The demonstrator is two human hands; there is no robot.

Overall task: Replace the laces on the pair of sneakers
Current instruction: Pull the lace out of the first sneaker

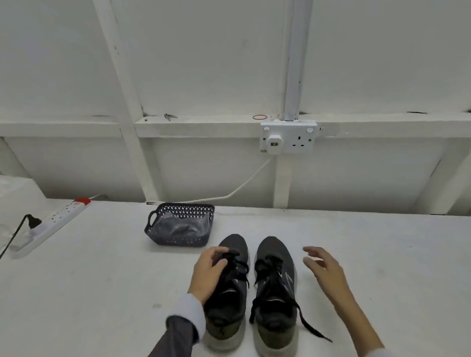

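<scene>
Two dark grey sneakers with pale soles stand side by side on the white table, toes pointing away from me. The left sneaker (232, 308) has black laces, and my left hand (207, 272) pinches them near the toe end. On the right sneaker (275, 292) the black laces hang loose, one end trailing over the heel onto the table. My right hand (326, 273) hovers to the right of that sneaker, fingers spread and relaxed, touching nothing.
A dark perforated basket (180, 226) holding a clear plastic bag sits just behind the sneakers. A white power strip (51, 224) with a black plug lies at the table's far left. A wall socket (288, 138) with a white cable is on the wall behind.
</scene>
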